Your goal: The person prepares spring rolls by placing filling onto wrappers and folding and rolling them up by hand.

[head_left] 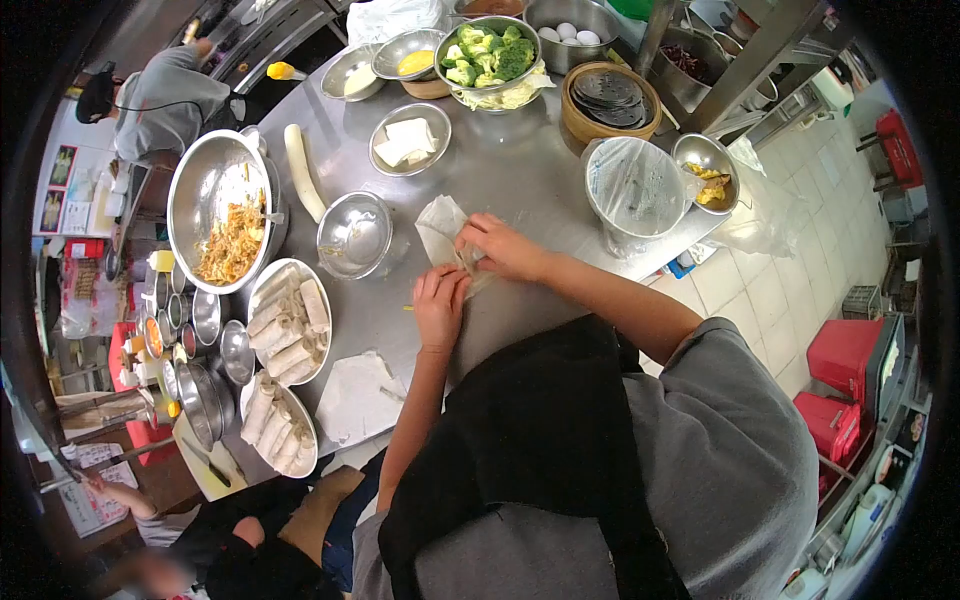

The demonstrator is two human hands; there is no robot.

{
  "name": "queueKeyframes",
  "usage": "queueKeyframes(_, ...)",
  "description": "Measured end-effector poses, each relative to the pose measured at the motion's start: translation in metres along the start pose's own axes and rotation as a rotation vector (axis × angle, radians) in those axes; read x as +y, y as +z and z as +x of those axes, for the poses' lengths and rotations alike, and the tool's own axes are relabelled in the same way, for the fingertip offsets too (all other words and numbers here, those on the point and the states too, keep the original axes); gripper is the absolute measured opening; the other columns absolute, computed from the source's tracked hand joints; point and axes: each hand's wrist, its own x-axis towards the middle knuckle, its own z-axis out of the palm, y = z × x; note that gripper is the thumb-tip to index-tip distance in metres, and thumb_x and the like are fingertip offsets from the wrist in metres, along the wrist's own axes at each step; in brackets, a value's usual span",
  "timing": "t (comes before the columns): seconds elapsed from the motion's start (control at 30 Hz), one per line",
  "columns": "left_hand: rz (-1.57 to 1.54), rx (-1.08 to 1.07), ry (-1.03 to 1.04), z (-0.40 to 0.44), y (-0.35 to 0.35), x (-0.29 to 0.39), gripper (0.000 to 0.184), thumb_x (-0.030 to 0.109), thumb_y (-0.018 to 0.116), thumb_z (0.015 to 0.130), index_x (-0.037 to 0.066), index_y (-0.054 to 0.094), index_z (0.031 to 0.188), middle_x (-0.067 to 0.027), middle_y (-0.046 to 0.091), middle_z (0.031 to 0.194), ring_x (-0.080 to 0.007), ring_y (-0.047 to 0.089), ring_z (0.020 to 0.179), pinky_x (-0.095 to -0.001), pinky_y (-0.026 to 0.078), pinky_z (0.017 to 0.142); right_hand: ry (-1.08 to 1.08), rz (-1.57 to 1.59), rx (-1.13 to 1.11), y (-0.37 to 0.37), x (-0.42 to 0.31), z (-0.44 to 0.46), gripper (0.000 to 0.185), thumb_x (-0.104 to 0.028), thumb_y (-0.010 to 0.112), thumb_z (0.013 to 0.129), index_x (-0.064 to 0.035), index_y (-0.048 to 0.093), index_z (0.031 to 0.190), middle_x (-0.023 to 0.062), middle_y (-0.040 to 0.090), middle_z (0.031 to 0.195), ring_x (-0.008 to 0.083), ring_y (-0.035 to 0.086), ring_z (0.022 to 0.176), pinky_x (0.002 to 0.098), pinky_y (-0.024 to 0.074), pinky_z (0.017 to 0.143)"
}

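A pale spring roll wrapper lies on the steel table in front of me, partly folded, its far end spread flat. My left hand is closed on its near left edge. Opposite it, my right hand presses and pinches the folded part, with the fingers curled down. Whatever is inside the fold is hidden by my fingers. Left of my hands stands a small metal bowl with a little residue. Closer to me is a stack of flat wrappers. Finished spring rolls lie on two oval white plates.
A large bowl of shredded filling stands at left beside a long white rolling pin-like object. Broccoli, eggs and a tofu bowl sit farther back. A plastic-covered tub borders the right edge. Two other people are at left.
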Motion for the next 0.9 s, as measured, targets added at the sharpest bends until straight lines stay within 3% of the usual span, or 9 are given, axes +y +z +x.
queueKeyframes(0.2,-0.105,-0.070,0.039,-0.010,-0.009,0.000,0.043,0.014,0.087,0.070,0.006,0.059,0.102,-0.0132,0.065,0.124,-0.0355,0.060,0.113,-0.0449,0.049,0.095,0.035,0.096,-0.139,-0.002,0.013,0.006,0.043,0.002,0.075,0.070,-0.0098,0.055,0.106,0.0115,0.057,0.112,0.0362,0.051,0.114,0.0435,0.0436,0.097)
queueKeyframes(0.3,-0.155,-0.088,0.004,-0.019,-0.010,-0.006,0.041,0.012,0.087,0.070,0.006,0.058,0.097,-0.0151,0.063,0.130,-0.0357,0.059,0.118,-0.0437,0.050,0.096,0.004,0.089,-0.148,-0.003,0.019,0.006,0.041,0.000,0.077,0.070,-0.0095,0.055,0.103,0.0104,0.058,0.111,0.0354,0.052,0.112,0.0434,0.0440,0.096)
queueKeyframes(0.4,-0.142,-0.068,-0.024,-0.026,-0.008,-0.011,0.033,0.019,0.085,0.075,0.004,0.062,0.094,-0.0126,0.061,0.133,-0.0346,0.059,0.119,-0.0420,0.051,0.098,-0.043,0.098,-0.148,-0.003,0.023,0.004,0.039,-0.001,0.078,0.069,-0.0092,0.056,0.101,0.0100,0.058,0.110,0.0347,0.053,0.111,0.0433,0.0443,0.095)
queueKeyframes(0.9,0.165,-0.046,0.121,-0.013,0.002,0.007,0.025,0.027,0.079,0.079,0.010,0.067,0.093,-0.0061,0.061,0.129,-0.0290,0.059,0.118,-0.0387,0.053,0.094,-0.090,0.059,-0.157,-0.004,0.024,0.004,0.031,-0.007,0.078,0.072,-0.0094,0.060,0.097,0.0093,0.057,0.107,0.0341,0.054,0.110,0.0424,0.0447,0.095)
